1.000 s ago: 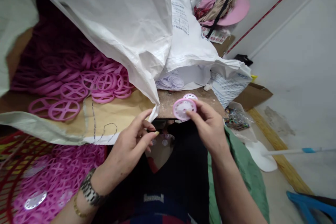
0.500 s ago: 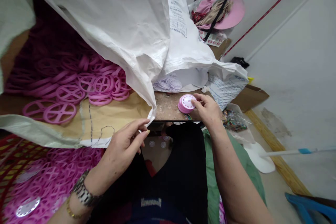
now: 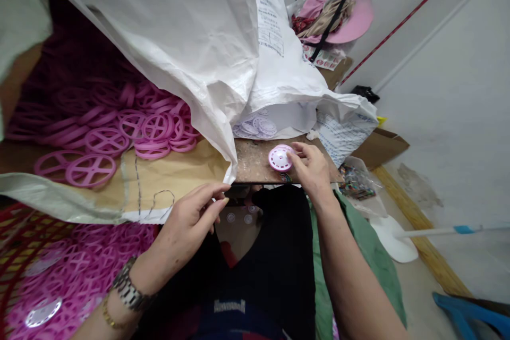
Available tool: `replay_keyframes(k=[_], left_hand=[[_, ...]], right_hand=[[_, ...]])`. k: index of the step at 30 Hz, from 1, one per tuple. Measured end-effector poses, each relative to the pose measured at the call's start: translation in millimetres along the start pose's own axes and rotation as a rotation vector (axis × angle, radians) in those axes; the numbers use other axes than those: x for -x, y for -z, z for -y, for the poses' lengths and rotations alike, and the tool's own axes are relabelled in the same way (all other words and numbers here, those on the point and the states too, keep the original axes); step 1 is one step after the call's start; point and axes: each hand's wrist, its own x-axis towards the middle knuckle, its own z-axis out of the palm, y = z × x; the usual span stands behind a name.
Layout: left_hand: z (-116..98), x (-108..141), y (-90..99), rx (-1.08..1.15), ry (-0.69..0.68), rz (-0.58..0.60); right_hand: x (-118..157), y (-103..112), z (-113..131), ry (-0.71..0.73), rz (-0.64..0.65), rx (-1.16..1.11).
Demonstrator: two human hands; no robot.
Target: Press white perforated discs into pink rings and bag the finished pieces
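My right hand (image 3: pixel 313 167) has its thumb and fingers closed on the right side of a pink wheel (image 3: pixel 279 158) with a white slotted disc in its face, at the front of the brown tabletop (image 3: pixel 251 162). How much lies beneath the wheel is hidden. My left hand (image 3: pixel 193 220) hangs by the front corner of a big white sack (image 3: pixel 223 85), thumb and index finger apart, with nothing seen between them. Many pink spoked rings (image 3: pixel 107 141) spill from that sack. White discs (image 3: pixel 258 126) lie in the mouth of a smaller sack (image 3: pixel 287 71) behind the wheel.
A red basket (image 3: pixel 16 244) full of pink rings stands at lower left. On the right are a bag of small colourful items (image 3: pixel 358 180), a cardboard box (image 3: pixel 376 149) and a blue stool (image 3: pixel 470 313). A pink visor (image 3: pixel 354 10) sits at the back. Discs (image 3: pixel 239 217) lie on the floor.
The pink wheel under my right hand has shifted slightly left; its face shows rounder and less of the pink side below it is visible. My left hand has barely moved.
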Motion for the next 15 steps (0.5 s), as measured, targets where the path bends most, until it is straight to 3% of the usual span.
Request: replay_keyframes(k=[6, 15], left_hand=[[-0.4, -1.4, -0.3, 0.005, 0.001, 0.000], [1.3, -2.4, -0.8, 0.001, -0.007, 0.000]], right_hand=[[2.0, -0.9, -3.2, 0.024, 0.032, 0.036], [3.1, -4.8, 2.6, 0.199, 0.035, 0.054]])
